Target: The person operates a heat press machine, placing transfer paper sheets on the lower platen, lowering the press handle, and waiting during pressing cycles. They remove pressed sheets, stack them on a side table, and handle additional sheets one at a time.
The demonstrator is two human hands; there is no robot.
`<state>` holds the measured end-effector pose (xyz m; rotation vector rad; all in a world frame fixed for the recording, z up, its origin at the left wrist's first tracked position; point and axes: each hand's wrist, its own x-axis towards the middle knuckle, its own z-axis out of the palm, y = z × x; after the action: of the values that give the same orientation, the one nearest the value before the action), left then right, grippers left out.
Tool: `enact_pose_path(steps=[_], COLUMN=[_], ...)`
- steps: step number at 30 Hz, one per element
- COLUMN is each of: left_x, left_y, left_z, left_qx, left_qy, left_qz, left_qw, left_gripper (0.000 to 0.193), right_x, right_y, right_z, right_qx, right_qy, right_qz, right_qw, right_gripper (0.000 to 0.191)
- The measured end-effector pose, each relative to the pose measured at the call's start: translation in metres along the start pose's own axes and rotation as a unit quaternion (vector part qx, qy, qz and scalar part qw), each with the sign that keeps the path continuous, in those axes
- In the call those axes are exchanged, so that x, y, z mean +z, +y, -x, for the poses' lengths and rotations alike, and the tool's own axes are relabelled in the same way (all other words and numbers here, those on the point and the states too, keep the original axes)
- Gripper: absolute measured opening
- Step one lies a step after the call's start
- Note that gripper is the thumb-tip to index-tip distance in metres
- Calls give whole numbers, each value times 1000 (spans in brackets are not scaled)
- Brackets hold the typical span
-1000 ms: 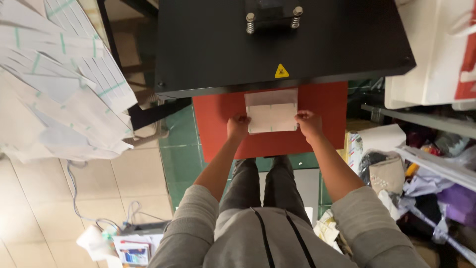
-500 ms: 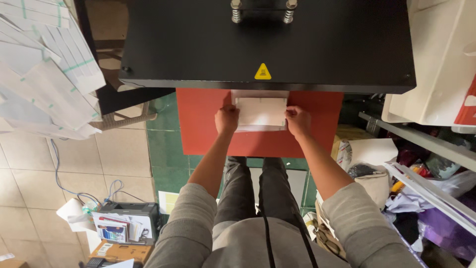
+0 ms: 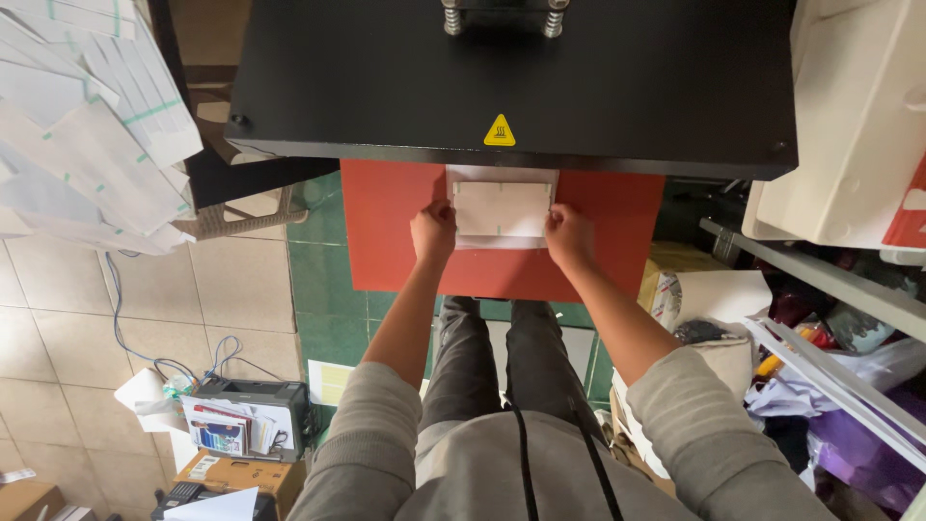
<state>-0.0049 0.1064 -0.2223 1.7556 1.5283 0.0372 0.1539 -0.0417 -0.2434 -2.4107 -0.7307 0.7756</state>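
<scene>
Both hands point(image 3: 433, 231) point(image 3: 569, 234) pinch a flat white sheet point(image 3: 503, 208) with closed fingers point(image 3: 446, 209).

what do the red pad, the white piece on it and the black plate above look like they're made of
Red pad: likely rubber or silicone, with a flat, matte, even colour. White piece: thin paper or fabric, hard to tell; it lies flat with faint edge marks, held by the left hand and right hand. Black plate: probably painted metal, rigid and satin, with bolts on top.

Red press pad point(image 3: 395, 241) under the raised black heat plate point(image 3: 521, 77), white sheet point(image 3: 502, 208) lying flat on it, sheet's far edge tucked beneath the plate
</scene>
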Motion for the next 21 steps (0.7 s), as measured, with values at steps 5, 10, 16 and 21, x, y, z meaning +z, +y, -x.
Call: enact_pose_path(steps=[5, 10, 16, 21], left_x=[18, 47, 72, 84], left_y=[-26, -49, -68, -76], left_z=[48, 120, 132, 117], left_qx=[39, -239, -404, -338], left_qy=[-55, -165, -141, -92], left_qz=[3, 102, 613, 683], left_qw=[998, 952, 664, 641], left_gripper=[23, 32, 18, 25], right_x=[1, 11, 53, 70], right_y=[-1, 4, 21, 22], right_z=[33, 73, 113, 131], right_qx=[-78, -131, -159, -88], right_qy=[-80, -159, -328, -395], right_qz=[91, 41, 56, 28], right_qw=[990, 978, 930, 914], right_gripper=[27, 23, 36, 51])
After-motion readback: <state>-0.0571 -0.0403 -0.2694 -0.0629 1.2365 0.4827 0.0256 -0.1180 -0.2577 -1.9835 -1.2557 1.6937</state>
